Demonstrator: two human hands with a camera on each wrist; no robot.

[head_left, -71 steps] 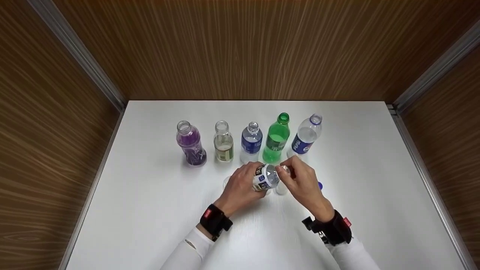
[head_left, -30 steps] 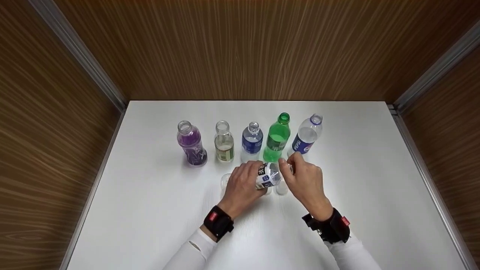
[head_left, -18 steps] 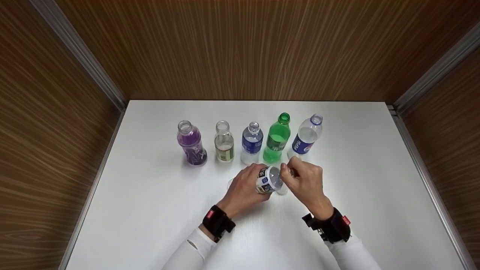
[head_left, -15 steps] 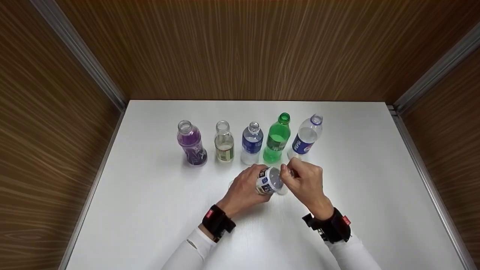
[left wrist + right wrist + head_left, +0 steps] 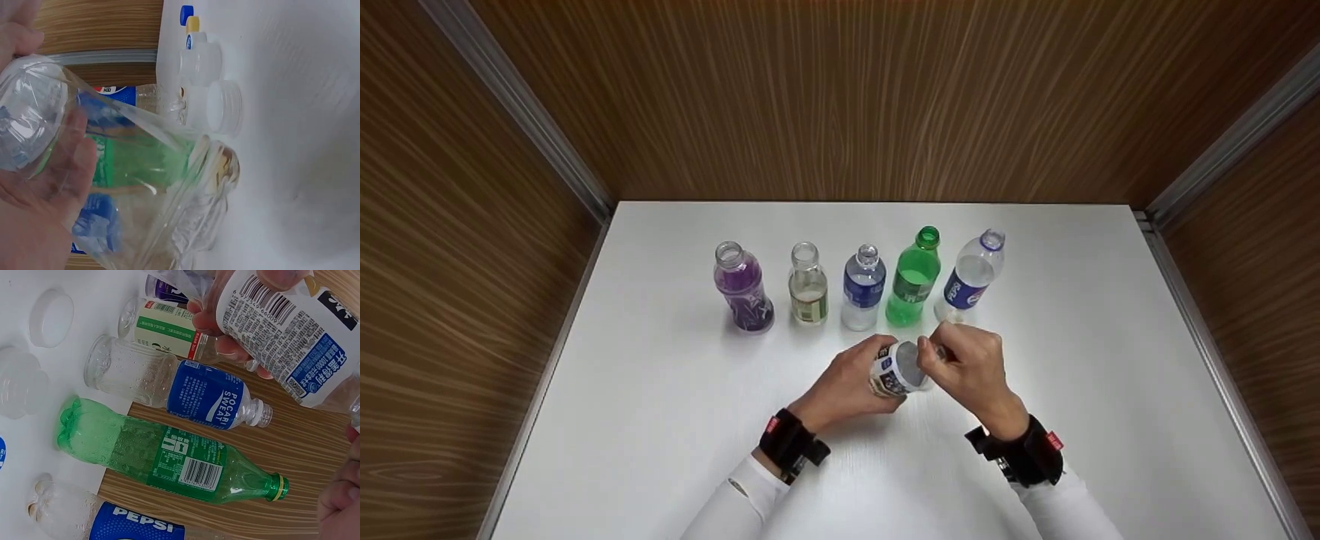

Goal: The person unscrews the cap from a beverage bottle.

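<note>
My left hand [image 5: 849, 384] wraps round a clear plastic bottle [image 5: 891, 375] with a white printed label [image 5: 281, 326], held tilted above the table. Its neck points towards my right hand [image 5: 969, 369], whose thumb and curled fingers pinch the neck end. Those fingers hide the bottle's mouth and any cap on it. Through the clear lower body [image 5: 140, 152] in the left wrist view, the bottles behind show. Just behind my hands stand a Pocari Sweat bottle [image 5: 205, 394], a green bottle [image 5: 169, 458] and a Pepsi bottle [image 5: 135, 526], all uncapped.
Farther left stand an uncapped purple bottle [image 5: 742, 289] and a clear bottle with a pale label [image 5: 808, 289]. Loose caps lie on the white table: blue [image 5: 187, 15], yellow [image 5: 192, 25] and wide whitish ones [image 5: 225, 107]. Wood-grain walls [image 5: 840, 97] enclose the table.
The left hand and its bottle have dropped slightly towards me and turned, so the bottle's base no longer shows past the hand. The right hand stays at the neck, slightly lower. The standing bottles have not moved.
</note>
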